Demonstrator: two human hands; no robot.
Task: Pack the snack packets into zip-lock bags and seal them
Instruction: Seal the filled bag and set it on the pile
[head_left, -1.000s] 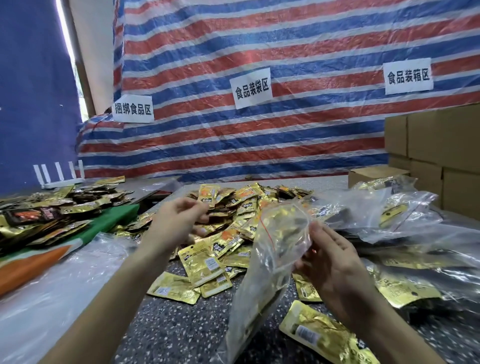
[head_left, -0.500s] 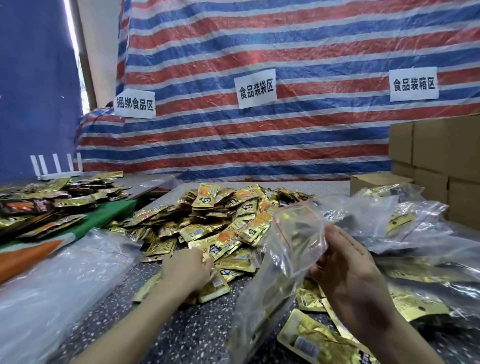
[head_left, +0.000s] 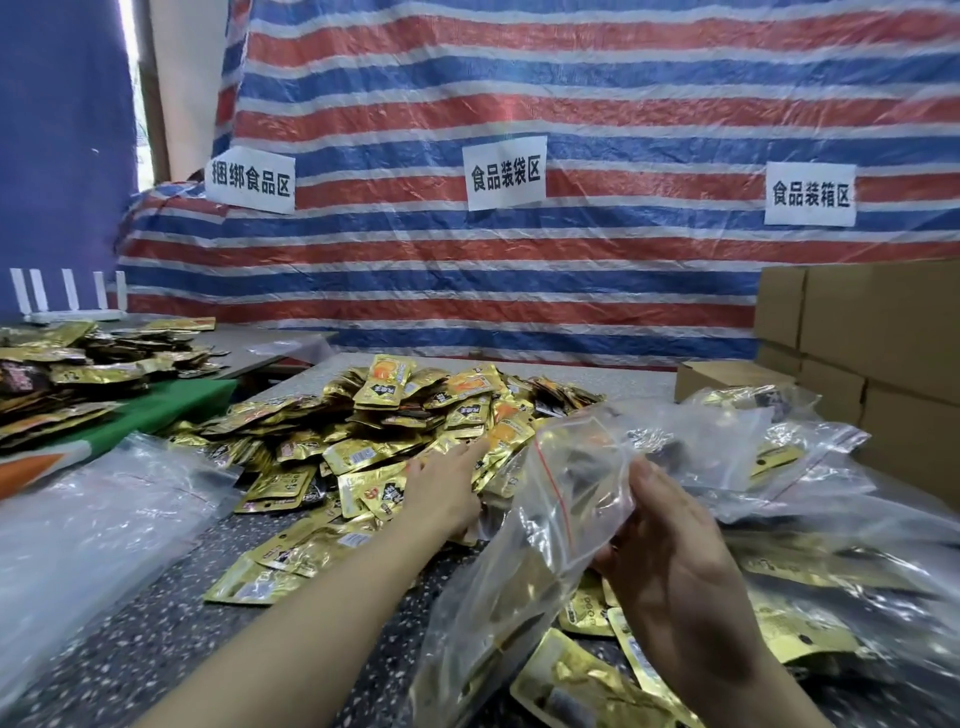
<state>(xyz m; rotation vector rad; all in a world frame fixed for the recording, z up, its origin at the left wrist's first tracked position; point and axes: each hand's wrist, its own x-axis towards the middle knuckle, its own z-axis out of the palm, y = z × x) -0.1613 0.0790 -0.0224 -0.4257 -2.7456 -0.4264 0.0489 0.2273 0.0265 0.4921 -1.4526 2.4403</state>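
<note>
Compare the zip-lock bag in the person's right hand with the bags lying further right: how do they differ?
The held zip-lock bag is lifted in the right hand and hangs down; the bags further right lie slumped in a heap. The held bag is gripped; the heaped bags are untouched. Both are clear plastic showing gold packets.

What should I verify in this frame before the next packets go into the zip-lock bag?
1. Zip-lock bag held: ok, the right hand grips its upper part, thumb on the front.
2. Bag mouth open: cannot tell, the clear plastic is crumpled there.
3. Left hand at the supply: ok, it lies on the near edge of the pile of snack packets.
4. Left hand grips a packet: cannot tell, its fingertips are hidden among the packets.
5. Room in the bag: cannot tell, gold shows through it, inside or behind.
</note>
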